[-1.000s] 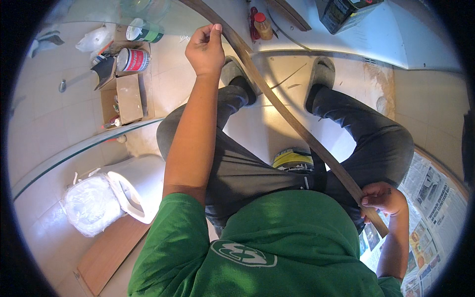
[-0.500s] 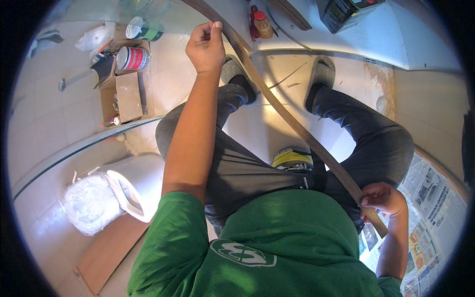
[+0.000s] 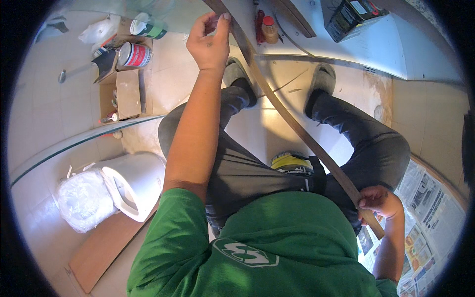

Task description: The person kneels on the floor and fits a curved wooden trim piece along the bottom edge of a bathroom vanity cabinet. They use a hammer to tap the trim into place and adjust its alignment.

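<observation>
A long, narrow brown wooden strip (image 3: 297,126) slants across my lap, from the top edge down to my right side. Near its lower end, my right hand (image 3: 380,202) is closed round it, thumb on top, and a short piece sticks out past the fingers. Towards the far part, my left hand (image 3: 210,44) is at the strip's left edge, with the thumb against it and the fingers curled. Some of those fingertips are hidden. The strip's far end lies outside the view. Between my legs sits a yellow and black item (image 3: 293,162), partly covered by my shirt.
A glass panel edge (image 3: 74,143) runs along the left. Behind it are an open cardboard box (image 3: 129,94) and paint cans (image 3: 134,54). A toilet (image 3: 133,185) stands lower left beside a wooden board (image 3: 106,247). A red-capped bottle (image 3: 269,30) is ahead; newspapers (image 3: 425,208) lie right.
My left hand has shifted slightly up and to the right along with the strip's far part. My right hand has moved a little left and down, still gripping the strip.
</observation>
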Demonstrator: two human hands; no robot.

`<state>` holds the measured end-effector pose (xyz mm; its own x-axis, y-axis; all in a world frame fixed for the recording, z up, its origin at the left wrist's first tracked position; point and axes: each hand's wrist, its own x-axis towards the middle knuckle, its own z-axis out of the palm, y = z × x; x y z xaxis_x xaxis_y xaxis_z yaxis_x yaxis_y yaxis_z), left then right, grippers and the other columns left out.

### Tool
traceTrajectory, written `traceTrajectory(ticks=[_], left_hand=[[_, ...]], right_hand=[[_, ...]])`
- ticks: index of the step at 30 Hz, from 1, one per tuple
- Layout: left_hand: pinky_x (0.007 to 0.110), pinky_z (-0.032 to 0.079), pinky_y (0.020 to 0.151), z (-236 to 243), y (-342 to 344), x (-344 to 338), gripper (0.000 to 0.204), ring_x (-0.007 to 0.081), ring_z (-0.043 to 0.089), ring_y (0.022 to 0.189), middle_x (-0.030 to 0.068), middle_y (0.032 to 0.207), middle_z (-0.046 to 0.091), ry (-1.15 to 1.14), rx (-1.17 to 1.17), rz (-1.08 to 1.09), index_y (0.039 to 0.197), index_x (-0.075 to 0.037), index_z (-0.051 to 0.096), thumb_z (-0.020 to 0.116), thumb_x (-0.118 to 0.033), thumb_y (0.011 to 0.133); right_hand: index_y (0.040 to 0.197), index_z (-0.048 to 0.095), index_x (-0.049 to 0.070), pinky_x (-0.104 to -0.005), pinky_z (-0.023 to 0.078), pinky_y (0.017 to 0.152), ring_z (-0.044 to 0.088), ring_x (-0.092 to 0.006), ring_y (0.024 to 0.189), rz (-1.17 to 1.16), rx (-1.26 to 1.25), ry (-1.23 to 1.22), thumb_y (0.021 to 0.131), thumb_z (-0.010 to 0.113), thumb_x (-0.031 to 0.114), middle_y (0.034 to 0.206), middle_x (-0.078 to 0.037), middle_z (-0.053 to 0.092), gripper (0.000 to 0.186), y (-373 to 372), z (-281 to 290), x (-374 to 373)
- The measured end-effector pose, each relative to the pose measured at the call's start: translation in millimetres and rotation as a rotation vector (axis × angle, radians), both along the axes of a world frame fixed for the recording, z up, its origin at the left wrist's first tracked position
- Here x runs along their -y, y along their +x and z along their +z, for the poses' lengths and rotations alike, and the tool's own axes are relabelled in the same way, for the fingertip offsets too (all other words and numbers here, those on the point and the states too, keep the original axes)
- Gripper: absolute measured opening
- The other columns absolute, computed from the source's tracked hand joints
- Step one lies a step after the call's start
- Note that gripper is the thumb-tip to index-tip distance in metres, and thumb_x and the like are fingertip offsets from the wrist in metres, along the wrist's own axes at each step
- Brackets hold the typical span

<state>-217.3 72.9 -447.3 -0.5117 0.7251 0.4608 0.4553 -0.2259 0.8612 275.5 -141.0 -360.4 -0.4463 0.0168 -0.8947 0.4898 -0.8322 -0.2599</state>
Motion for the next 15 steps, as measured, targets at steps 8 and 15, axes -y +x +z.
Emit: traceTrajectory(ticks=[8,15], left_hand=[[0.023,0.052,0.075,26,-3,-6,0.026,0.0097,0.066,0.076,0.0049,0.085,0.074,0.035,-0.074,-0.01,0.097,0.002,0.074,0.082,-0.02,0.086],[0.023,0.051,0.074,27,-25,-15,0.02,0.0103,0.067,0.078,0.0056,0.084,0.074,-0.001,0.009,-0.119,0.094,0.002,0.074,0.081,-0.014,0.085]], right_hand=[[0.099,0.063,-0.004,-0.0369,0.061,0.06,0.073,-0.027,0.064,-0.001,-0.019,-0.007,0.096,0.064,0.013,0.08,-0.017,0.072,0.017,-2,0,-1],[0.097,0.062,-0.003,-0.0377,0.06,0.061,0.073,-0.0273,0.065,0.021,-0.021,-0.003,0.097,0.063,0.014,0.081,-0.017,0.072,0.018,-3,0,0]])
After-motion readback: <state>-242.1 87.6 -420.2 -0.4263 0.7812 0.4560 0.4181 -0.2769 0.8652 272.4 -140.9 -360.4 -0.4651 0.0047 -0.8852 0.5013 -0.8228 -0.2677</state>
